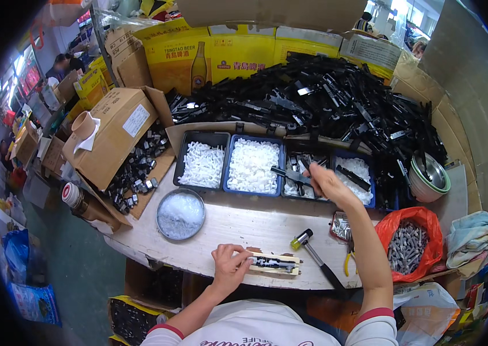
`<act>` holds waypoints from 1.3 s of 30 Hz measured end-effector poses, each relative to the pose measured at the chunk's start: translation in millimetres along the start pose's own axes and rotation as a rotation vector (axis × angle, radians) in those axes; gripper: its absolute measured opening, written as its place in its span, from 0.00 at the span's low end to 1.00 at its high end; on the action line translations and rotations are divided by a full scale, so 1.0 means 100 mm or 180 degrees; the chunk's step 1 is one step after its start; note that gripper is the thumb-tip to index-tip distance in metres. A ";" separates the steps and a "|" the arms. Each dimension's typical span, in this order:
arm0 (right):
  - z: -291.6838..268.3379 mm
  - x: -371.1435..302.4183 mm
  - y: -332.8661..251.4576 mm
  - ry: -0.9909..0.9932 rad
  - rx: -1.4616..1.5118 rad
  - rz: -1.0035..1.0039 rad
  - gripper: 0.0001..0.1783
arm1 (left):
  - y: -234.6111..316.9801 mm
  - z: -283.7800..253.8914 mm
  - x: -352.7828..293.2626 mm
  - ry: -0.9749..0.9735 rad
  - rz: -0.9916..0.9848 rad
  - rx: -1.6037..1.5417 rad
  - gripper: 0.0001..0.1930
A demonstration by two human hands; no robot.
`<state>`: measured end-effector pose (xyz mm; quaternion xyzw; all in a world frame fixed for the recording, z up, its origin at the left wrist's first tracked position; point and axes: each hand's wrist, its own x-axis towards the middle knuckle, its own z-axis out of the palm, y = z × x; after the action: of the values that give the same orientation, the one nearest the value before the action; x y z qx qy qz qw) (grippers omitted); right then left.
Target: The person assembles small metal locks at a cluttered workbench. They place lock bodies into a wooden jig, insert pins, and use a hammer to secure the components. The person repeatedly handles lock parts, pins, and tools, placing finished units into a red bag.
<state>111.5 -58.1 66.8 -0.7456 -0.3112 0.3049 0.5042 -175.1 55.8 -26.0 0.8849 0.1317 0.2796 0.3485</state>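
My left hand [231, 270] is closed at the left end of a cream-coloured holding block [275, 270] near the table's front edge. Its fingertips hide whatever they pinch. In the block lies a long black part [281, 263] with white pieces along it. My right hand [329, 183] reaches over the bins, fingers closed around a dark strip-shaped part [287, 173] that points left. Below it, a bin of shiny metal and black parts [299, 187] is partly covered by the hand. A hammer [320, 259] rests right of the block.
White plastic pieces fill two bins [202, 164]; another bin [365, 196] holds clear pieces. Behind rises a heap of black parts [336, 104]. A round metal dish [180, 213] stands left, a red bag [411, 222] of grey parts right. Cardboard boxes [120, 130] flank the table.
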 end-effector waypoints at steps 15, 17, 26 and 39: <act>1.23 -1.24 0.27 0.0338 -0.2447 -0.1099 0.15 | -0.09 -0.14 -0.07 0.0061 -0.0353 -0.0391 0.08; 1.39 -1.31 0.37 0.0452 -0.2743 -0.1443 0.17 | -0.14 -0.18 -0.15 0.0071 -0.0477 -0.0412 0.09; 1.65 -1.23 0.48 0.0514 -0.2588 -0.1552 0.17 | -0.21 -0.21 -0.21 0.0045 -0.0598 -0.0399 0.11; 1.43 -1.25 0.49 0.0886 -0.2372 -0.1555 0.20 | -0.03 -0.12 -0.03 -0.0440 -0.0069 -0.0218 0.14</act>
<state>-68.0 -89.3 -5.7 -0.8146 -0.4954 -0.0583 0.2961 -184.5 62.7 -22.1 0.8881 0.1073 0.2183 0.3899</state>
